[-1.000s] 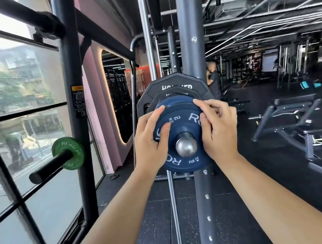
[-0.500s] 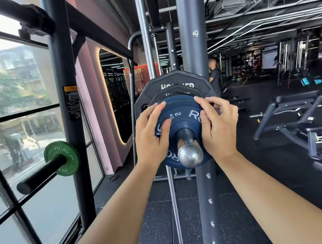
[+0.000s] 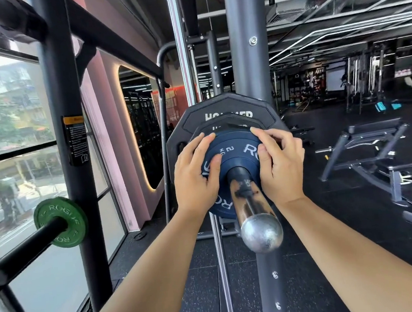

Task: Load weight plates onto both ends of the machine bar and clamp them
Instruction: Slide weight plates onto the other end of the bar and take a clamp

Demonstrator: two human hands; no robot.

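Observation:
A small blue Rogue plate (image 3: 235, 153) sits on the chrome bar sleeve (image 3: 251, 201), pressed against two black plates; the largest black plate (image 3: 228, 107) is behind and a smaller black one lies between. My left hand (image 3: 195, 174) grips the blue plate's left edge with fingers spread over its face. On the right edge, my right hand (image 3: 280, 163) holds the same plate. The sleeve's rounded end (image 3: 261, 233) sticks out toward me, bare. No clamp is visible on the sleeve.
A grey upright post (image 3: 247, 38) stands right behind the plates. A green Rogue plate (image 3: 54, 214) hangs on a black storage peg (image 3: 20, 251) at the left by the windows. A black rack column (image 3: 60, 94) is on the left. An adjustable bench (image 3: 365, 150) stands to the right.
The blue plate has slid farther inward along the sleeve under both hands, up against the black plates. More bare chrome sleeve shows in front of it. My view has moved closer.

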